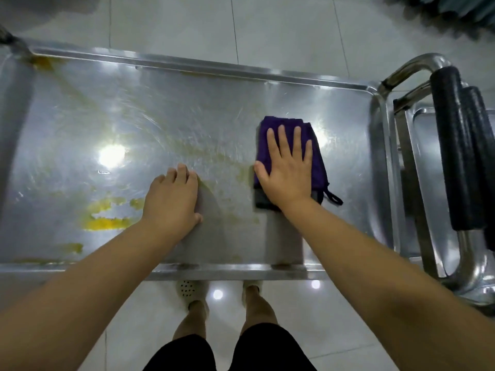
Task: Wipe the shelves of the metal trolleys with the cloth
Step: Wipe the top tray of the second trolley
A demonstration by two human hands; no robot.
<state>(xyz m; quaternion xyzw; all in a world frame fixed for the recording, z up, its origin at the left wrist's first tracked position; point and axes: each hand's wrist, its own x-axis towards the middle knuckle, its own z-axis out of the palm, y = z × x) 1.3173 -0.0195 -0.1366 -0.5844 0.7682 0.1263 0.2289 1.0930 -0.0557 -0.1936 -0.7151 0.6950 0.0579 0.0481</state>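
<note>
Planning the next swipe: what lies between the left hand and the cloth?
Head view: between left hand and cloth, only shelf with faint yellowish smears.

Likely a canteen or service room: a steel trolley [214, 66] with yellow smears [107, 223] left of the left hand [174, 199], a second trolley [426, 156] right of the right hand [286, 172], glossy floor tiles [281, 30] beyond.

Purple cloth [290, 156], yellow-stained silver trolley shelf [187, 108].

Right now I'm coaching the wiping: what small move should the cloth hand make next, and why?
Probably slide the right hand, pressed flat on the purple cloth, leftward: yellow residue smears the trolley shelf near the left hand, left of the cloth.
</note>
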